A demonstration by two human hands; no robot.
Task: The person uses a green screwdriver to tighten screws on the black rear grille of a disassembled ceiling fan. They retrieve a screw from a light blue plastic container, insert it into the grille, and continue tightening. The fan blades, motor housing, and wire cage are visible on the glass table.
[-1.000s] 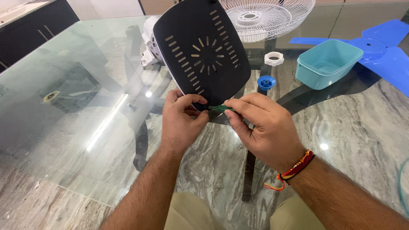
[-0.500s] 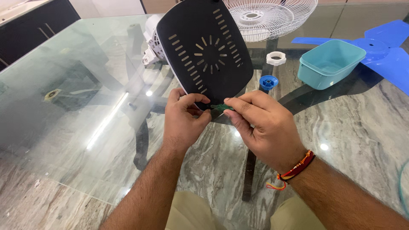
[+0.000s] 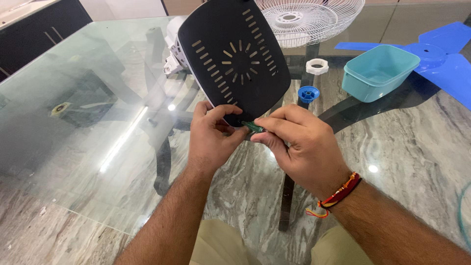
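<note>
A black slotted fan motor cover (image 3: 235, 59) stands tilted on the glass table (image 3: 83, 127), with the white motor body (image 3: 171, 51) behind its left edge. My left hand (image 3: 211, 140) pinches the cover's bottom edge. My right hand (image 3: 299, 147) grips a small green-handled screwdriver (image 3: 254, 127), its tip pointing left at that same bottom edge, just beside my left thumb. The tip itself is hidden between my fingers.
A white wire fan grille (image 3: 306, 19) lies at the back. A white ring nut (image 3: 317, 66) and a blue cap nut (image 3: 308, 93) sit right of the cover. A teal plastic tub (image 3: 380, 73) and blue fan blades (image 3: 441, 54) lie at the far right.
My right hand has shifted slightly left and down, bringing the green screwdriver closer to the cover's bottom edge. My left hand keeps its pinch in the same place.
</note>
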